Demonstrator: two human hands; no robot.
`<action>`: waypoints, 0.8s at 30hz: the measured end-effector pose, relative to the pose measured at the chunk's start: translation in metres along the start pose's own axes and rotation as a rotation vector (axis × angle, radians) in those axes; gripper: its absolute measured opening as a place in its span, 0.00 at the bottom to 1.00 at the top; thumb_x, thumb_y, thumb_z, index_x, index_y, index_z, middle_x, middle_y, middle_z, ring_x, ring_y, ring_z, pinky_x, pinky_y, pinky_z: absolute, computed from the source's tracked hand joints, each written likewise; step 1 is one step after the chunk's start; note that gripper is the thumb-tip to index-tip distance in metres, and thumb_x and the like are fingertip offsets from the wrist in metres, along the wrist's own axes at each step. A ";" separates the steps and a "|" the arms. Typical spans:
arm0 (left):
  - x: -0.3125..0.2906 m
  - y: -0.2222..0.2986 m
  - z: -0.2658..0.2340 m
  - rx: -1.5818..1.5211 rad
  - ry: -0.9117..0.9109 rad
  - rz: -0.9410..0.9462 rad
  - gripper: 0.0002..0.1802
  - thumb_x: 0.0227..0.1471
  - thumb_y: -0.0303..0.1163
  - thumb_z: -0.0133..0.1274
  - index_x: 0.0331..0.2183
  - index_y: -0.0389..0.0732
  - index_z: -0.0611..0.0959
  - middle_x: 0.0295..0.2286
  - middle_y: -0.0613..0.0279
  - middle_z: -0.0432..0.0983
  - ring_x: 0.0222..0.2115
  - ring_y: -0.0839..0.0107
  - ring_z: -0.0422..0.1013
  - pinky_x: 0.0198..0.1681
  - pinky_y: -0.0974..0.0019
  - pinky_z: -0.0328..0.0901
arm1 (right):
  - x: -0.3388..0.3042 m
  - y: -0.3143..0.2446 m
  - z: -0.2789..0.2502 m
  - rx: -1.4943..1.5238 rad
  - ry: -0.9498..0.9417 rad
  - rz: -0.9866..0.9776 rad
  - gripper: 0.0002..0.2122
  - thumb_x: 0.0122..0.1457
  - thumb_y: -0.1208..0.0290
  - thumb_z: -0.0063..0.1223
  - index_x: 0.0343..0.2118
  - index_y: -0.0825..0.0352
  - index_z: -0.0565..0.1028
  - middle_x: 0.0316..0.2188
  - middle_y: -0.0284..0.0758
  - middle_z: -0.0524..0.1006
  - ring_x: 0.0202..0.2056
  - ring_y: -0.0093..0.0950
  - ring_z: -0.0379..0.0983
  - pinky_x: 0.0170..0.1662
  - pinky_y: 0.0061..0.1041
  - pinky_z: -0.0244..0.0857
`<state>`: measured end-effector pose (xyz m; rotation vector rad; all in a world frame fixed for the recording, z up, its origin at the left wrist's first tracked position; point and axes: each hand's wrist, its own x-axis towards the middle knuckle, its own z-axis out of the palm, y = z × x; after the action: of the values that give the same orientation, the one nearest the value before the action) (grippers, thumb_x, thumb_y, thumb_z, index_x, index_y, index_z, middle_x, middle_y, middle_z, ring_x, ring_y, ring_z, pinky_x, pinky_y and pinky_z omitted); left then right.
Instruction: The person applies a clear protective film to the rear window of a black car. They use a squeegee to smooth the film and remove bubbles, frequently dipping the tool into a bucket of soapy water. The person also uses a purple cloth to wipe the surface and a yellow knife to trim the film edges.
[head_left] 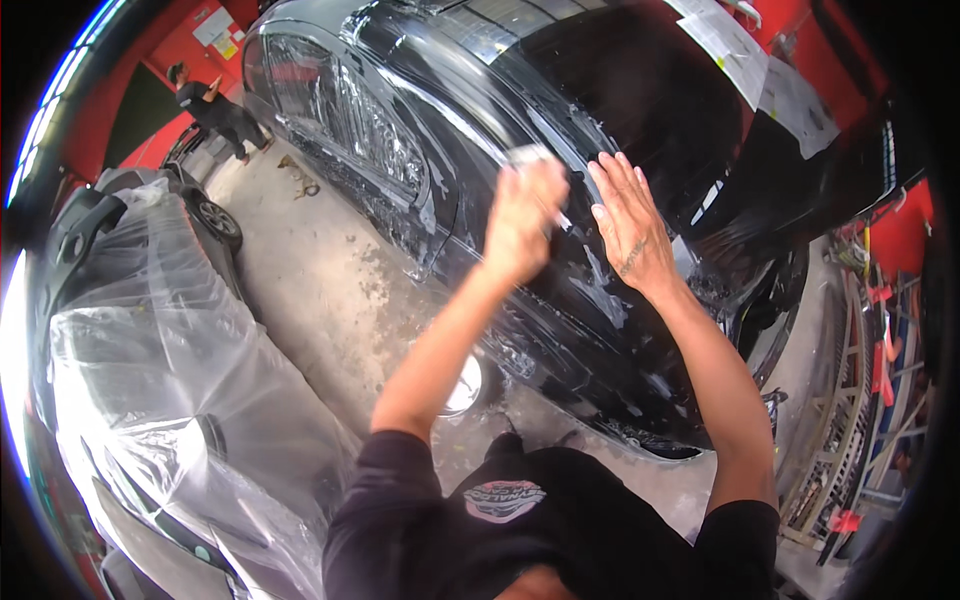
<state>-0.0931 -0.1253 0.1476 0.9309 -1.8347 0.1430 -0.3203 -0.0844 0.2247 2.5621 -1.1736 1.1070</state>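
Note:
A black car (590, 290) fills the middle and right, with whitish scuffed patches along its body and roof edge. Over its side, clear plastic film (370, 130) covers the windows and door. My left hand (525, 220) is closed around a small whitish object (530, 155) at the roof pillar; motion blurs both, and its kind cannot be made out. Beside it, to the right, my right hand (635, 225) lies with fingers stretched out against the pillar by the dark rear glass (640, 80). Nothing shows in that hand.
Clear sheeting wraps another car (180, 340) on the left. A person (215, 110) in dark clothes stands at the far left. A round white-topped thing (463, 388) is on the concrete floor (330, 290) near my feet. Metal racking (850, 390) stands at right; paper masking (725, 50) lies across the car.

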 end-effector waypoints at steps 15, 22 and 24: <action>-0.025 0.024 0.006 -0.009 0.138 -0.032 0.29 0.59 0.25 0.58 0.62 0.39 0.77 0.66 0.46 0.68 0.71 0.45 0.58 0.74 0.34 0.43 | 0.003 -0.004 0.002 -0.095 -0.090 -0.071 0.25 0.70 0.67 0.52 0.68 0.68 0.69 0.70 0.57 0.62 0.72 0.58 0.55 0.73 0.57 0.49; 0.100 -0.074 -0.039 0.131 0.397 -0.293 0.25 0.70 0.36 0.48 0.61 0.33 0.76 0.65 0.42 0.67 0.69 0.45 0.58 0.74 0.40 0.45 | 0.003 -0.009 0.007 -0.116 -0.107 -0.097 0.26 0.70 0.66 0.53 0.69 0.67 0.68 0.71 0.56 0.61 0.72 0.58 0.55 0.73 0.57 0.49; 0.039 -0.001 -0.005 0.138 0.276 -0.236 0.30 0.62 0.26 0.51 0.64 0.28 0.71 0.67 0.36 0.62 0.70 0.40 0.56 0.74 0.36 0.43 | -0.002 -0.003 0.007 -0.150 -0.106 -0.065 0.26 0.70 0.66 0.53 0.70 0.66 0.68 0.72 0.56 0.60 0.72 0.57 0.54 0.73 0.57 0.48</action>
<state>-0.0956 -0.1440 0.1826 1.1560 -1.4647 0.2415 -0.3153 -0.0840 0.2188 2.5508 -1.1391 0.8456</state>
